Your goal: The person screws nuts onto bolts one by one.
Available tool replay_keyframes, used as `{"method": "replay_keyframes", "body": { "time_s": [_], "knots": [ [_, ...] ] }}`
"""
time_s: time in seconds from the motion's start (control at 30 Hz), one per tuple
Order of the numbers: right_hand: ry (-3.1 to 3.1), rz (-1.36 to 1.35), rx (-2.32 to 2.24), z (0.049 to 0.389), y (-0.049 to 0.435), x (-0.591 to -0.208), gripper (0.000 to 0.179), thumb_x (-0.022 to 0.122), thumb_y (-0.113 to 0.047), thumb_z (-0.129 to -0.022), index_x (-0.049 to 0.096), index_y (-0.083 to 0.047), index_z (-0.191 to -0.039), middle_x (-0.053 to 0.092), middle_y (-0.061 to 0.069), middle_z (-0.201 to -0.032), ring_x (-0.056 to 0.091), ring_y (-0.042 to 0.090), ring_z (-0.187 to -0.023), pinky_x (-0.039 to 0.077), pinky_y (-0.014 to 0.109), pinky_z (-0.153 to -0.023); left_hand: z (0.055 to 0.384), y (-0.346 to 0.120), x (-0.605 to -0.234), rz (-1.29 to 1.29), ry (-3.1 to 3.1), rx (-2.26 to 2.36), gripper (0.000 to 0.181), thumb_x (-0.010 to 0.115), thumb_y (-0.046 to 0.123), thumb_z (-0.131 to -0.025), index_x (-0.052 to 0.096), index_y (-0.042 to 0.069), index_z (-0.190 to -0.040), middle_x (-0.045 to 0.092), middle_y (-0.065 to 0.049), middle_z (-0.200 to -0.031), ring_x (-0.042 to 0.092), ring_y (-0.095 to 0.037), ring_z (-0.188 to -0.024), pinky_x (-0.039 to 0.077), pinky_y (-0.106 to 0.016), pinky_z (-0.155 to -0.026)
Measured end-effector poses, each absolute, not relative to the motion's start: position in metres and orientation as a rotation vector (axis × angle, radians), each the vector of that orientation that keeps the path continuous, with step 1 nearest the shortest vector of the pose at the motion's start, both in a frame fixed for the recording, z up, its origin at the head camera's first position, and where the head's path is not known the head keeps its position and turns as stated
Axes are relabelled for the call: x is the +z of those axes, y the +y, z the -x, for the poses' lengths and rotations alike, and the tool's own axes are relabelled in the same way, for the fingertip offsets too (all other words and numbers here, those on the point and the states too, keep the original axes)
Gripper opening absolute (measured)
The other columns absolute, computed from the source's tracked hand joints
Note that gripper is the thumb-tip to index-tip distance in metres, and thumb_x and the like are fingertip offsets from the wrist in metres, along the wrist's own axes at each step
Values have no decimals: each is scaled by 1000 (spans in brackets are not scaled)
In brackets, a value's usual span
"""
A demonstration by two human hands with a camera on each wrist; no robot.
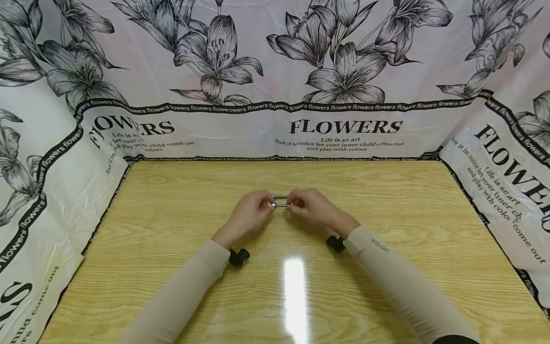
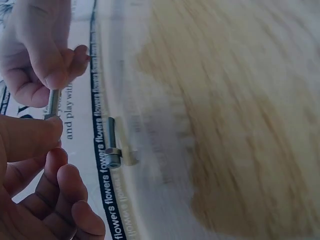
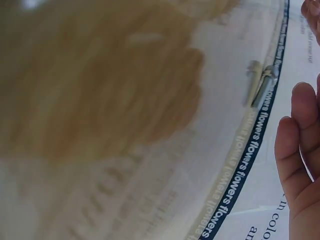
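Note:
Between the two hands a slim silver bolt [image 1: 281,205] is held lengthwise. My left hand [image 1: 252,210] pinches its left end with thumb and fingertips, at the nut [image 2: 51,116]. At the other end, the thumb and fingers of my right hand [image 1: 313,206] pinch the shank. The left fingertips partly hide the bolt's head. Just behind the held one, a second bolt [image 2: 111,142] with a nut near its head lies on the table, its head toward the left. The right wrist view shows this lying bolt [image 3: 265,85] beyond the right fingers [image 3: 305,110].
The wood-grain table [image 1: 172,286] has a glossy top with a bright light reflection in front of the hands. A white floral curtain [image 1: 240,129] with a black lettered band hangs along its back and sides. Black camera mounts [image 1: 238,257] sit under both wrists.

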State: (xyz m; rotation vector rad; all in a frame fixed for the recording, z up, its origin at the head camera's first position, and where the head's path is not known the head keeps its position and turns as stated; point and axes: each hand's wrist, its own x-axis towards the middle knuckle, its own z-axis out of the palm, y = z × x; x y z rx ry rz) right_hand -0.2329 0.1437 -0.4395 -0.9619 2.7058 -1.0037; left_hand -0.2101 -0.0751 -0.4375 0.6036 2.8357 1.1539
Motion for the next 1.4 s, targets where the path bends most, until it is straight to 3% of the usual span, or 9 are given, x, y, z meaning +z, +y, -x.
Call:
{"method": "replay_keyframes", "body": {
  "time_s": [0.23, 0.7, 1.17, 1.4],
  "knots": [
    [2705, 1006, -918, 242, 146, -440, 6, 69, -14, -88, 64, -14, -92, 49, -6, -61, 44, 9, -54, 38, 25, -50, 218, -73, -441, -636, 2841, 1042, 5, 67, 16, -89, 64, 17, -93, 54, 4, -70, 48, -12, -62, 40, -28, -57],
    [2681, 981, -754, 252, 144, -442, 8, 66, -18, -91, 63, -13, -96, 50, -5, -61, 43, 9, -53, 37, 26, -51, 228, -69, -446, -600, 2819, 899, 8, 64, 15, -90, 65, 15, -98, 55, 4, -73, 50, -12, -64, 41, -27, -58],
    [2658, 971, -666, 255, 137, -449, 7, 66, -17, -90, 65, -12, -95, 62, -4, -78, 54, 10, -67, 46, 27, -61, 233, -68, -449, -602, 2819, 781, 4, 66, 14, -89, 64, 15, -92, 54, 3, -74, 50, -13, -67, 39, -27, -59],
    [2656, 976, -666, 254, 136, -448, 5, 67, -16, -90, 66, -13, -93, 62, -4, -78, 53, 10, -67, 46, 27, -62, 234, -67, -450, -608, 2808, 773, 4, 66, 13, -88, 65, 14, -91, 55, 3, -74, 51, -13, -67, 40, -27, -59]
  ]
}}
